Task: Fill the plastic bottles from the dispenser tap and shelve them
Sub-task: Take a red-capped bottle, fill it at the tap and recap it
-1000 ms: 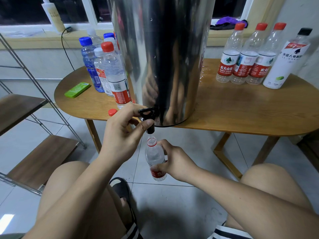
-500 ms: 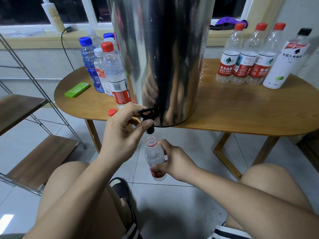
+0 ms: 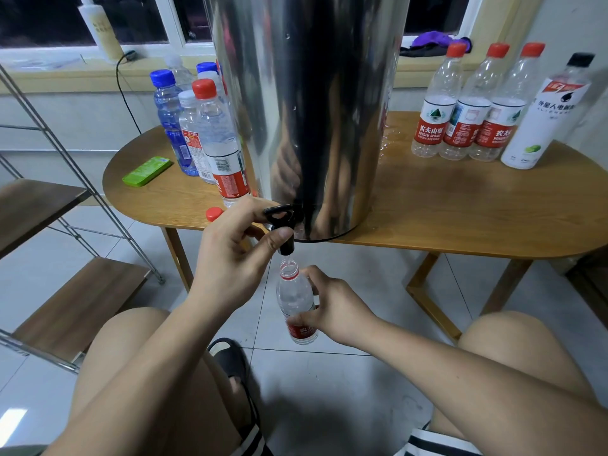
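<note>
At the far left stands a metal-framed shelf rack [image 3: 42, 205] with wooden boards, just beside the oval wooden desk [image 3: 444, 205]. On the desk's left end lies a flat green box [image 3: 147, 170]. Next to it stands a cluster of capped bottles [image 3: 197, 126], with blue caps towards the back and a red-capped one in front. A loose red cap [image 3: 214, 213] lies at the desk's front edge, just beside the left hand [image 3: 230, 258].

That hand grips the black tap [image 3: 279, 212] at the foot of the tall steel dispenser [image 3: 306, 110]. Its fingers curl round the lever and its thumb presses against the spout. The dispenser stands at the middle of the desk, with its base close to the front edge.

Directly under the spout is the open plastic bottle [image 3: 294, 297], roughly upright over the tiled floor, its mouth close beneath the nozzle. The right hand [image 3: 335, 307] holds it, fingers wrapped round the body just above the red label. How full it is cannot be told.

Further right on the desk, three red-capped bottles [image 3: 473, 103] stand in a tight row. A white bottle [image 3: 546, 116] with a black cap stands just beside them, nearest the wall.
</note>
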Demonstrator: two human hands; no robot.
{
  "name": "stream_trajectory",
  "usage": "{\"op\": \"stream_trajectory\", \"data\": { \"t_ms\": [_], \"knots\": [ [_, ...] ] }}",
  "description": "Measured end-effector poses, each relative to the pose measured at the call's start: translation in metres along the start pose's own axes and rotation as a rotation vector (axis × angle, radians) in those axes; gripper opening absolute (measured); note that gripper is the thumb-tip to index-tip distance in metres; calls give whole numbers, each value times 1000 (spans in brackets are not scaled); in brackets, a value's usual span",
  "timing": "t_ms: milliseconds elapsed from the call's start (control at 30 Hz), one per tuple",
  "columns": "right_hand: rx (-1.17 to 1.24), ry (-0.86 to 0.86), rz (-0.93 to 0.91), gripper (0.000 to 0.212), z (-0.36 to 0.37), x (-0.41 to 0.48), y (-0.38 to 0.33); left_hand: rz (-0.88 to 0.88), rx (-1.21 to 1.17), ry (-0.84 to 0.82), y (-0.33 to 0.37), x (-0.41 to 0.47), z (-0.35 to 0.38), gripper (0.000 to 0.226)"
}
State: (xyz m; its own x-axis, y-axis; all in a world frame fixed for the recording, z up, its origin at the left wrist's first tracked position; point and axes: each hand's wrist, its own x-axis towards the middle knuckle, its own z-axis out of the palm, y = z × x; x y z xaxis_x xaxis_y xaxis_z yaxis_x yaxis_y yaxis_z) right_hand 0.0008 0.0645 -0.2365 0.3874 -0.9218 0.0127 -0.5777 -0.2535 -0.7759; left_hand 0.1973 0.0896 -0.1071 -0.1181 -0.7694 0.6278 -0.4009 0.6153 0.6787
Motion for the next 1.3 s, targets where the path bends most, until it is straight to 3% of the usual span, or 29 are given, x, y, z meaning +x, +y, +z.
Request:
{"op": "stream_trajectory", "data": {
  "t_ms": [1300],
  "knots": [
    [19, -18, 30, 68, -1, 0, -1, -1, 12, -5, 2, 0, 0, 12]
  ]
}}
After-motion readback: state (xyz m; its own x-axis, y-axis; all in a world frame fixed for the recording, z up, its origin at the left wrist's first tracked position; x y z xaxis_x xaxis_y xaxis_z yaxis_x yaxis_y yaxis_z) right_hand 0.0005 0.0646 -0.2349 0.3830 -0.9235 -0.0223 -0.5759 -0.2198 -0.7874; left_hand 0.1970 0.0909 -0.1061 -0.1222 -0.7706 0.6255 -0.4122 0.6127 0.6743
